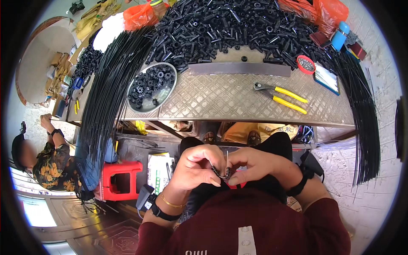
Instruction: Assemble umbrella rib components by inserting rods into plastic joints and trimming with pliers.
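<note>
In front of my lap my two hands are close together, fingertips nearly meeting. My left hand (pixel 199 168) is closed in a pinch, thumb and fingers on a small dark part (pixel 217 171) with a thin shiny wire-like piece at it. My right hand (pixel 251 165) pinches the other side of it; a thin pale wire (pixel 227 158) stands up between the hands. The part's exact kind is too small to make out and partly covered by fingers. A bit of red (pixel 236 185) shows just below the hands.
Beyond lies a patterned table (pixel 221 93) with yellow-handled cutting pliers (pixel 291 94), a metal basin (pixel 163 95) of black toothed parts, a heap of black tubular parts (pixel 221 29), a red bowl (pixel 305 64) of small metal pieces and black rod bundles (pixel 106 80). A person (pixel 55 165) sits left, near a red stool (pixel 121 180).
</note>
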`<state>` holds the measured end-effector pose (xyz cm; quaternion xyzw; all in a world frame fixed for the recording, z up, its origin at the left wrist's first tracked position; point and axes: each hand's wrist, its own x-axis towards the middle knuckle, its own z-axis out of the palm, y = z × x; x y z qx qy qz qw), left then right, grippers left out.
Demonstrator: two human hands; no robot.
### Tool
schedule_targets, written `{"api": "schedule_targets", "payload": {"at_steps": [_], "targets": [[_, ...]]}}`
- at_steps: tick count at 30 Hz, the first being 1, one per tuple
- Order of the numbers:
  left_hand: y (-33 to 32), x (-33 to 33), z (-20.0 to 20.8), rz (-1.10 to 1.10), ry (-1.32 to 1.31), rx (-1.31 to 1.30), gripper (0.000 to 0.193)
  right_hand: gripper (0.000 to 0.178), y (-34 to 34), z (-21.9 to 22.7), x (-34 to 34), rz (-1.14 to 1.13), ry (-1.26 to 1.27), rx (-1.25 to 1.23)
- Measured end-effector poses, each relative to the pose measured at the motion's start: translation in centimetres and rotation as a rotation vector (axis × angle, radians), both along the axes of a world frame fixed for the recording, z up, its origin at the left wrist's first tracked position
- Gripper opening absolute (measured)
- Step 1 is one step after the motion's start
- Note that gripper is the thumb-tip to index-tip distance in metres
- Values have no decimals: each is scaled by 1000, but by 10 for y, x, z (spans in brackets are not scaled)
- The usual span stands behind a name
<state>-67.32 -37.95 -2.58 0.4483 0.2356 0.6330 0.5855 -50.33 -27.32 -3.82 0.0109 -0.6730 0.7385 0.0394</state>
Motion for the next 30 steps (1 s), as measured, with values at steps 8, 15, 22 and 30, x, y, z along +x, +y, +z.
{"api": "schedule_targets", "payload": {"at_steps": [8,15,22,30], "targets": [[-14,-3,4,135,162,-60,27,31,-2,8,-4,-3,-120,262],[-18,-2,2,345,185,-107,33,20,-33,-21,-16,-421,201,383],[-13,-32,6,346,421,-20,32,24,-35,-27,-26,-418,-1,162],[53,-166,28,926,1557,-498,23,21,-25,-7,-28,-398,42,197]]}}
